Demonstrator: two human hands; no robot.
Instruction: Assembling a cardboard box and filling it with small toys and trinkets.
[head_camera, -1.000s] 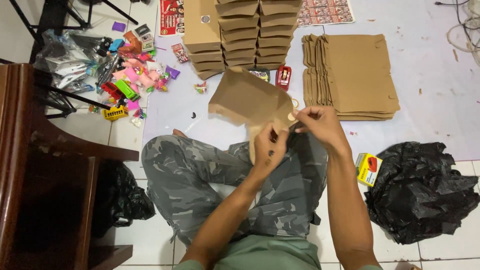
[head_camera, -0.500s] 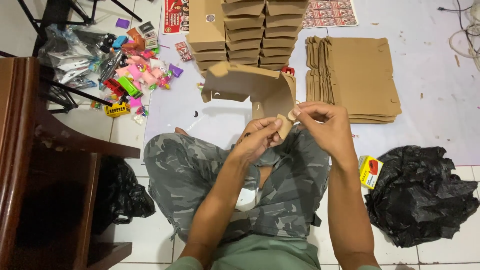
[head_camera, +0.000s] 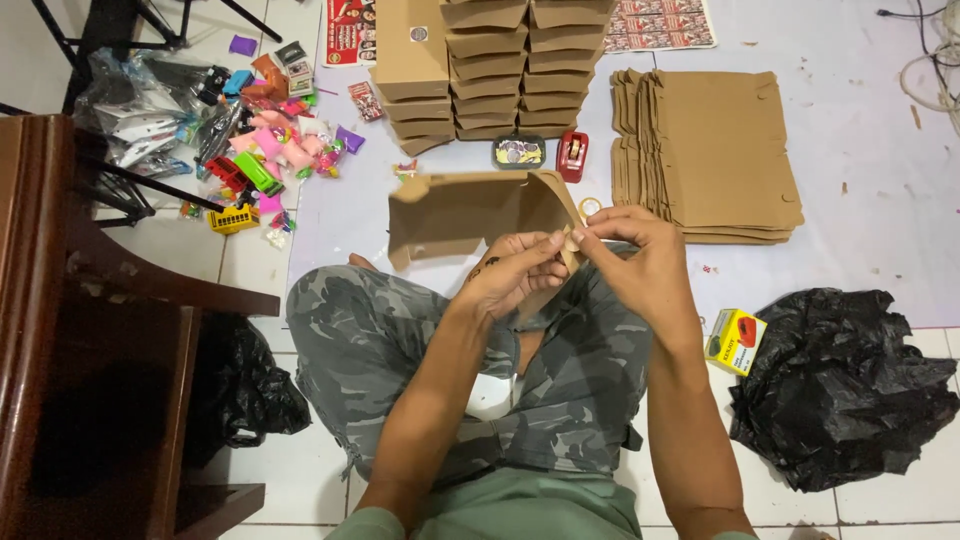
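Brown cardboard was the whole story on that floor: a half-folded box (head_camera: 470, 210) was held up over the camouflage trousers (head_camera: 400, 350) of the seated person, its open side tipped away, its near right corner caught between both hands. The left hand (head_camera: 515, 272) had its fingers curled narrow, thumb and fingertips pinching the corner flap from the left. The right hand (head_camera: 640, 262) met it from the other side, fingers pressed close together on the same edge, so the two hands touched at the fold! Just beyond the box stood a red tape dispenser (head_camera: 572, 155) and beside it a small dark tray (head_camera: 519, 151) of round pieces. Behind those rose stacks of finished boxes (head_camera: 490, 70), and to the right lay a pile of flat cardboard blanks (head_camera: 715, 150) on the pale mat (head_camera: 860, 180). Bright toys and sweets (head_camera: 270, 150) were scattered far left near a dark wooden chair (head_camera: 90, 330). A small yellow box (head_camera: 736, 341) sat on the tiles just beside a crumpled black plastic bag (head_camera: 845, 385), well to the right of the right forearm.
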